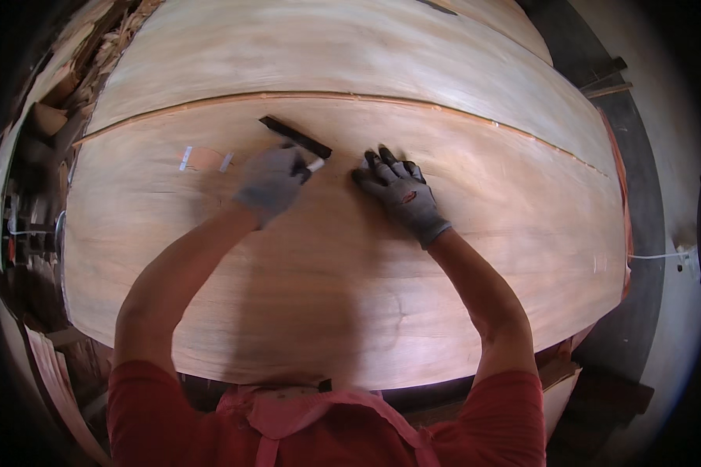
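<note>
My left hand (273,180), in a grey glove with dark fingertips, is closed on a long, dark, bar-shaped tool (296,137) whose exact kind I cannot make out. A small white piece (315,165) sticks out by its fingers. The tool lies slanted over a large, pale wood veneer sheet (304,257). To its right my right hand (397,187), gloved alike, rests palm down on the veneer with its fingers spread. Left of my left hand, a reddish-brown patch (205,159) sits between two white tape strips (185,159).
Beyond my hands, a long raised edge (304,95) runs across the sheet, with more pale veneer (327,50) behind it. Scraps of wood (51,117) pile up at the left. A grey wall (678,210) stands at the right, with a thin white cord (654,256) running to it.
</note>
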The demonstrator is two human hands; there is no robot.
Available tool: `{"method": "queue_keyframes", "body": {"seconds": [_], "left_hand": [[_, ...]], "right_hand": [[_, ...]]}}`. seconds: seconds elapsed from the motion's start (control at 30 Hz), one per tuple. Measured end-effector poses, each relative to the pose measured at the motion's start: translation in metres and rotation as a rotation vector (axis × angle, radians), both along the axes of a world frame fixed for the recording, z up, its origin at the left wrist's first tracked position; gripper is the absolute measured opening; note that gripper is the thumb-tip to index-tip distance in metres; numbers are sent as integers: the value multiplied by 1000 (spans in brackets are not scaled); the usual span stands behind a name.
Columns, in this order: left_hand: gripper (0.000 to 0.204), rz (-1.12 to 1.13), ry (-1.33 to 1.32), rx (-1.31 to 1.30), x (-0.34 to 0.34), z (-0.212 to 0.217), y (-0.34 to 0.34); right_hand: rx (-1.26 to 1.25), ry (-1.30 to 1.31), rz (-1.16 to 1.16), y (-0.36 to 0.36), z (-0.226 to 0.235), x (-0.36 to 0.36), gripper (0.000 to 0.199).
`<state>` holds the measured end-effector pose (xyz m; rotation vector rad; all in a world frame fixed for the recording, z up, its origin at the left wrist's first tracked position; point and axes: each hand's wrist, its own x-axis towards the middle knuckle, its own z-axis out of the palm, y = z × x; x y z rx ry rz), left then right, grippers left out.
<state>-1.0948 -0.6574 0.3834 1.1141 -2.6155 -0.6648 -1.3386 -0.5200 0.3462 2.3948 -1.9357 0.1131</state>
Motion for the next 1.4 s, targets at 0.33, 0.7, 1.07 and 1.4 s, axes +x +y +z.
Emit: {"method": "queue_keyframes", "body": {"seconds": [0.33, 0.7, 1.07, 1.4], "left_hand": [[12, 847, 916, 659, 286, -6, 69], [20, 983, 871, 21, 445, -78, 89], [22, 927, 519, -421, 452, -87, 93], [19, 888, 425, -529, 464, -84, 92]], "right_hand": [[-208, -522, -148, -86, 43, 86, 44], [-413, -613, -23, -179, -40, 54, 26], [563, -1731, -401, -89, 46, 205, 50], [573, -1541, -78, -93, 33, 358, 35]]}}
